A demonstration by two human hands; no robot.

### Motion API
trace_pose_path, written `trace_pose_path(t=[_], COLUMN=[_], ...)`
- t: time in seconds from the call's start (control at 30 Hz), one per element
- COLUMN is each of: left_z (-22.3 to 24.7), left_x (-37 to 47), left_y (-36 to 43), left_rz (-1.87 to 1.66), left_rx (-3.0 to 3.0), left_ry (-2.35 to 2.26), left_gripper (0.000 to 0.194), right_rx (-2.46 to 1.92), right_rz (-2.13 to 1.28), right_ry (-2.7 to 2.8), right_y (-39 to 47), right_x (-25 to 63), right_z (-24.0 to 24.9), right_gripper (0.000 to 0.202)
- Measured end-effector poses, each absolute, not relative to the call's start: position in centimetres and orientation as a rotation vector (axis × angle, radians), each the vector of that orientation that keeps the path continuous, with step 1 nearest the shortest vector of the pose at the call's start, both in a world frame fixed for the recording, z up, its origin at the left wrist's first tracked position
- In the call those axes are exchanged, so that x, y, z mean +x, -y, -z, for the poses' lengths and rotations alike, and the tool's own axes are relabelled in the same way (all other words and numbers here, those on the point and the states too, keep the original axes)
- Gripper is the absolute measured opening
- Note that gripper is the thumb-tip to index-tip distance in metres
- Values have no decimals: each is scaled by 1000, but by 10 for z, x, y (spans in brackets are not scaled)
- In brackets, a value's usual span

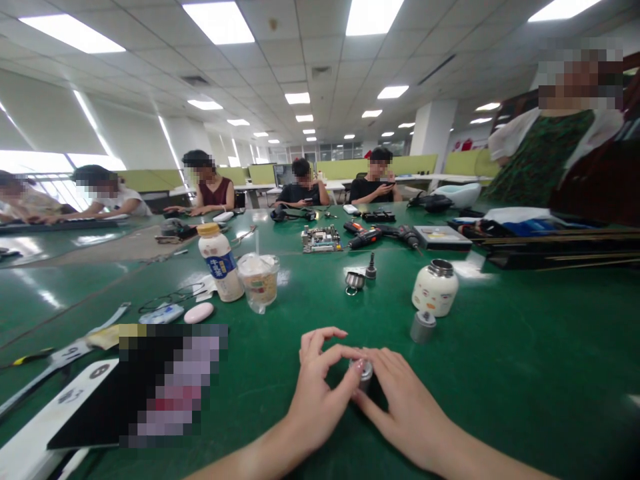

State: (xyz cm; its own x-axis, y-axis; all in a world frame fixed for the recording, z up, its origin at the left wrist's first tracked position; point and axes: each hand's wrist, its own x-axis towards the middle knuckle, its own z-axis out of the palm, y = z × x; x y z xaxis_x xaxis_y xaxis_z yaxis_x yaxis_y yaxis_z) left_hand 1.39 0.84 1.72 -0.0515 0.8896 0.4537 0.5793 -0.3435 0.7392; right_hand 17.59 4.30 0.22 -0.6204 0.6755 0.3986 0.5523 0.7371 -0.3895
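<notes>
A small silvery metal cylinder (pixel 367 381) stands on the green table between my two hands. My left hand (pixel 320 383) pinches its top edge with thumb and forefinger, the other fingers curled above. My right hand (pixel 403 397) wraps round its right side, fingers over the back and thumb at the front. The hands partly hide the piece. Beyond them to the right stands a white bottle (pixel 434 291) with an open metal neck and printed faces. In front of it is another grey metal cylinder (pixel 423 329). Further back lie a metal cap with a ring (pixel 355 283) and a dark stopper-like part (pixel 371 268).
On the left are a milk bottle (pixel 220 263), a plastic cup with straw (pixel 259 283), a pink oval object (pixel 199 313) and a tablet-like screen (pixel 100 407). A circuit board (pixel 321 239) and power drills (pixel 367 237) lie farther back. Several people sit opposite; one stands right.
</notes>
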Motion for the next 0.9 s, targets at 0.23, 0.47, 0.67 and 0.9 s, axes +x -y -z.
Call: trace_pose_path(t=[0.23,0.47,0.67,0.9], left_z=[-17,-16,-15,-19], left_x=[14,12,12,3], left_y=[-8,-7,-7,-11], left_rz=[-1404,-1346,-1367,-1445], left_rx=[1874,1883,1851,1893], left_ry=[-1517,-1475,-1540,-1818], left_gripper=[17,20,5,11], right_rx=[-932,-938,-919,-949], right_rz=[-343,-339,-322,-356], right_ry=[2407,2405,2409,2409], right_y=[-43,-43,-43,-43], right_x=[175,174,175,176], right_z=[-7,-5,-3,-4], right_gripper=[29,27,33,34])
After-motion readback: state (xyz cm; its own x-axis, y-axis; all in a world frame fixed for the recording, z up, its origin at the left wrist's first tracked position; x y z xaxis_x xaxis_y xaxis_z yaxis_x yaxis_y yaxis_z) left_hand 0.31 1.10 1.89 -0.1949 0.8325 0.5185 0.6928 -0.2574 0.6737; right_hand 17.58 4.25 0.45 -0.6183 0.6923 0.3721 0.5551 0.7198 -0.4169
